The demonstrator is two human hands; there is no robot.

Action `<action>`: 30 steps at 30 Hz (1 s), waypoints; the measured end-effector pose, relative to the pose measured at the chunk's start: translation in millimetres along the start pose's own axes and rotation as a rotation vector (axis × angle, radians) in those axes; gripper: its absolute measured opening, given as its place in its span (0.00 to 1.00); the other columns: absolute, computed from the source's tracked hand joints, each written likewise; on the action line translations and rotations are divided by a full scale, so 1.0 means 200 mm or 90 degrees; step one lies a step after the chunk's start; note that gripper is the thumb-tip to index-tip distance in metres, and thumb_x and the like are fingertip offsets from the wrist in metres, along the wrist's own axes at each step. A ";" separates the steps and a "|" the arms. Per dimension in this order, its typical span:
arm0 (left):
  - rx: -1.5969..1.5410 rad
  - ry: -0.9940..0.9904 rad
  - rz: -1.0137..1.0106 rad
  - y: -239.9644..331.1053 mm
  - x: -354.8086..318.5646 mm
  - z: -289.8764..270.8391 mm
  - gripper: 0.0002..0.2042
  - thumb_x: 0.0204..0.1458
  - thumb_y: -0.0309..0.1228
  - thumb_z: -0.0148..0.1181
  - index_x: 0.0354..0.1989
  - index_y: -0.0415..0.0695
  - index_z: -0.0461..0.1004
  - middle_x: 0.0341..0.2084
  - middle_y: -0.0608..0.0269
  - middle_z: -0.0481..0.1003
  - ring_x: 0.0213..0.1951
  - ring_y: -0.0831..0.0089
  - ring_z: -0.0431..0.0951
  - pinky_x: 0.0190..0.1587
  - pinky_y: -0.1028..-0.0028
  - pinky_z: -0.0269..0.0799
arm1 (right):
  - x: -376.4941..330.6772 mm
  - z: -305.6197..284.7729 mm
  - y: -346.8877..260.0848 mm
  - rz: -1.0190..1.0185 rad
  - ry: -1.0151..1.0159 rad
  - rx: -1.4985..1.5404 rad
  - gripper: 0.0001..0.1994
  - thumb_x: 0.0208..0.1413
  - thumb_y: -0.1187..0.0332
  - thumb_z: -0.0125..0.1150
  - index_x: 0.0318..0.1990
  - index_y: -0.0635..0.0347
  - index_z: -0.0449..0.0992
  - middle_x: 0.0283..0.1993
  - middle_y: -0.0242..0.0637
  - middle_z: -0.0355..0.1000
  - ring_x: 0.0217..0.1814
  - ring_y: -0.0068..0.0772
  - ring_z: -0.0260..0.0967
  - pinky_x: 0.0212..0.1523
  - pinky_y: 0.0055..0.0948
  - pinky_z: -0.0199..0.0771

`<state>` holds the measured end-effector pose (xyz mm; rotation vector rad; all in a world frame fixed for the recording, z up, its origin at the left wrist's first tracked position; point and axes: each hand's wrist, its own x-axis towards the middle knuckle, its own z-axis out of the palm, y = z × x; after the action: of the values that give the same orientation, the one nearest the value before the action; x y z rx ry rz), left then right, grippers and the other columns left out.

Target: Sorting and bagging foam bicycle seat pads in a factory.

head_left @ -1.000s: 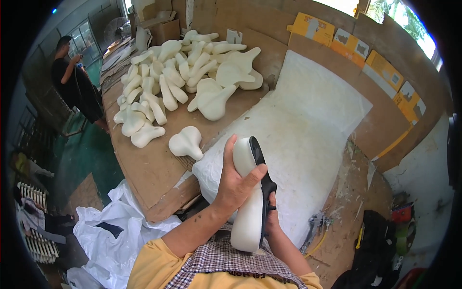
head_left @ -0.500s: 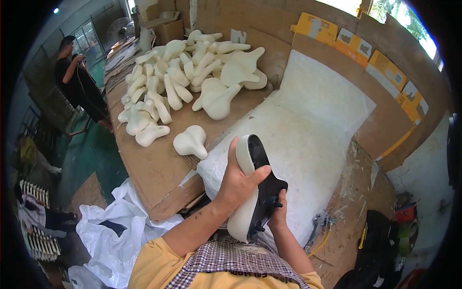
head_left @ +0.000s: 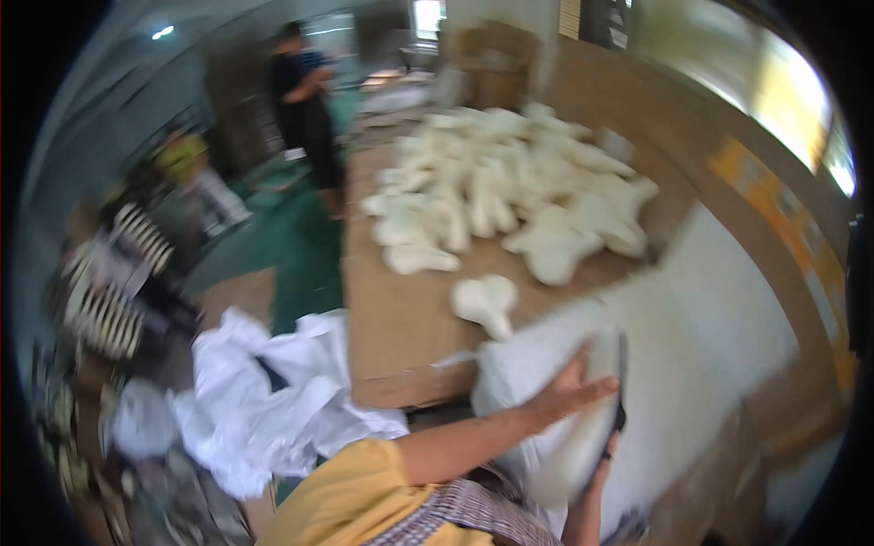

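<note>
A bicycle saddle, cream foam on one side and a black base on the other, is held tilted in front of my body. My left hand wraps around the foam side, its thumb across toward the black edge. Lower down, my right hand grips the base side, partly hidden behind the saddle. Motion blurs both hands and the saddle. Just beyond them, a single cream saddle foam lies at the cardboard-covered table's edge. Under the hands spreads a white sheet.
A heap of cream saddle foams covers the far part of the table. Crumpled white plastic lies at the left. A standing person is at the back, others at far left near stacked pale pieces.
My view has swung left, so the table and heap appear farther right. Both hands still hold the saddle, now seen more from its foam side, with less black base showing.
</note>
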<state>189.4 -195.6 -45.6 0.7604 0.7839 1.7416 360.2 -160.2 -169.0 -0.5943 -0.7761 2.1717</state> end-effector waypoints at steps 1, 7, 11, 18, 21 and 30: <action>-0.053 -0.023 -0.006 0.01 0.02 0.01 0.43 0.46 0.39 0.61 0.64 0.45 0.37 0.48 0.60 0.59 0.49 0.73 0.63 0.51 0.72 0.62 | 0.06 0.09 0.01 0.025 -0.046 -0.004 0.26 0.56 0.46 0.42 0.53 0.55 0.63 0.45 0.37 0.69 0.46 0.33 0.67 0.45 0.32 0.70; -0.105 -0.082 0.046 0.16 0.01 -0.16 0.29 0.47 0.36 0.59 0.58 0.50 0.55 0.33 0.65 0.66 0.32 0.77 0.70 0.36 0.76 0.69 | 0.14 0.47 0.12 -0.040 -0.263 -0.505 0.22 0.57 0.51 0.43 0.51 0.57 0.66 0.43 0.38 0.69 0.44 0.34 0.67 0.42 0.33 0.70; -0.102 0.237 0.020 0.20 -0.04 -0.36 0.22 0.43 0.29 0.61 0.49 0.50 0.65 0.28 0.66 0.67 0.28 0.77 0.70 0.27 0.74 0.71 | 0.06 0.31 0.01 0.017 -0.098 -0.584 0.19 0.58 0.56 0.45 0.49 0.60 0.67 0.42 0.39 0.70 0.42 0.32 0.67 0.40 0.32 0.70; 0.064 0.306 0.057 0.28 -0.07 -0.28 0.29 0.39 0.30 0.67 0.52 0.45 0.62 0.30 0.64 0.69 0.29 0.76 0.71 0.30 0.75 0.71 | 0.13 0.54 -0.30 -0.147 -0.178 -0.586 0.18 0.52 0.68 0.53 0.49 0.66 0.66 0.44 0.39 0.69 0.49 0.31 0.65 0.48 0.31 0.66; 0.120 0.309 0.070 0.24 -0.07 -0.24 0.31 0.39 0.30 0.68 0.53 0.44 0.60 0.30 0.63 0.69 0.29 0.77 0.71 0.31 0.76 0.71 | 0.04 0.70 -0.31 -0.219 -0.227 -0.822 0.24 0.46 0.65 0.61 0.51 0.66 0.65 0.44 0.43 0.69 0.50 0.36 0.65 0.49 0.30 0.66; 0.229 0.315 -0.104 0.09 -0.03 -0.23 0.33 0.41 0.32 0.67 0.55 0.45 0.56 0.33 0.61 0.69 0.33 0.74 0.70 0.33 0.73 0.71 | -0.02 0.64 -0.24 -0.123 -0.126 -0.938 0.43 0.38 0.63 0.69 0.61 0.63 0.49 0.37 0.50 0.71 0.39 0.46 0.71 0.42 0.35 0.71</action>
<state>144.9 -212.5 -57.7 0.4765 1.4819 1.6774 306.0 -180.8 -45.1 -0.8990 -2.4022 1.1565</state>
